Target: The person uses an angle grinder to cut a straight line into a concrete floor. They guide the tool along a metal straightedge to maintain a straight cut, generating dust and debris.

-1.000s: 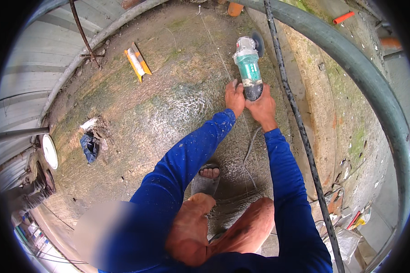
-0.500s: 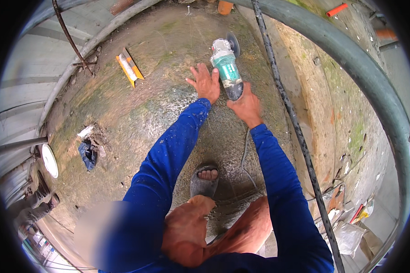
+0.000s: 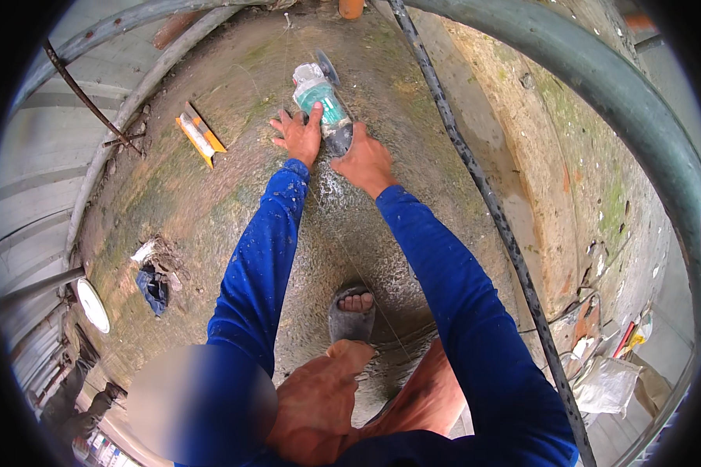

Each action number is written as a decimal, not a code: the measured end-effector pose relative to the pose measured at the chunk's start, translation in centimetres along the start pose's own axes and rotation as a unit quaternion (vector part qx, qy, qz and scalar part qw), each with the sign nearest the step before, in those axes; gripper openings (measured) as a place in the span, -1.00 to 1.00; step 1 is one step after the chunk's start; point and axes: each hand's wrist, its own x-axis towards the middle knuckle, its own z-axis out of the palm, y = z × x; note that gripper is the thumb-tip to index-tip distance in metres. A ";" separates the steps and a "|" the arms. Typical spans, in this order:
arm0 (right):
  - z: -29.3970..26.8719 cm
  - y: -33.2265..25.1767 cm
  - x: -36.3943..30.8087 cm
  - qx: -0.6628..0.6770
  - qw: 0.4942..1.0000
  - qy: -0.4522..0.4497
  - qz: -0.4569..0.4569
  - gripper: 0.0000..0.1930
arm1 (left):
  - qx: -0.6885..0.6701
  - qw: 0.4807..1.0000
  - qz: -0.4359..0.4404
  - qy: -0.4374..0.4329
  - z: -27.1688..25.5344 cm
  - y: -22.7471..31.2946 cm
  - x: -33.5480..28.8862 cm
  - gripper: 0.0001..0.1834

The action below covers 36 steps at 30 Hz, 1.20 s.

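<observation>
An angle grinder with a teal body, a grey head and a black rear end lies low over the wet, rough ground ahead of me. Its dark round disc points away, at the head's right side. My right hand is closed around the black rear end. Beside the body, my left hand is open with its fingers spread, the thumb lying against the teal casing. A thin string runs along the ground under my arms, up to a nail at the far end.
An orange-yellow angled piece lies left of the grinder. A dark speckled bar slants across the right side, and a thick grey pipe curves beyond it. Dark cloth and a white disc lie left. Another person's legs show lower left.
Both hands and the grinder have shifted left in view. My left thumb now rests on the grinder's body. The whole view has also turned slightly.
</observation>
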 end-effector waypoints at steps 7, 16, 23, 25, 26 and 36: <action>0.6 -0.9 0.9 -0.016 1.000 -0.010 0.001 -0.30 | 0.016 0.999 -0.039 -0.015 -0.5 -0.4 1.7 0.03; 0.9 -2.0 2.4 -0.016 1.000 -0.013 0.010 -0.29 | 0.008 0.998 -0.051 -0.028 -1.0 0.6 2.5 0.08; 0.9 -2.0 3.2 0.004 1.000 0.002 0.007 -0.29 | 0.000 0.998 -0.064 -0.029 -1.3 2.0 2.5 0.08; 0.9 -2.1 3.5 -0.002 1.000 0.002 0.002 -0.28 | -0.007 0.998 -0.066 -0.023 -1.3 1.9 2.7 0.09; 1.0 -2.2 3.6 -0.005 1.000 0.003 0.000 -0.28 | -0.011 0.997 -0.067 -0.021 -1.3 1.9 2.8 0.09; 0.7 -3.1 3.7 -0.013 0.999 -0.030 0.023 -0.24 | -0.014 0.997 -0.072 -0.014 -1.3 1.2 3.3 0.09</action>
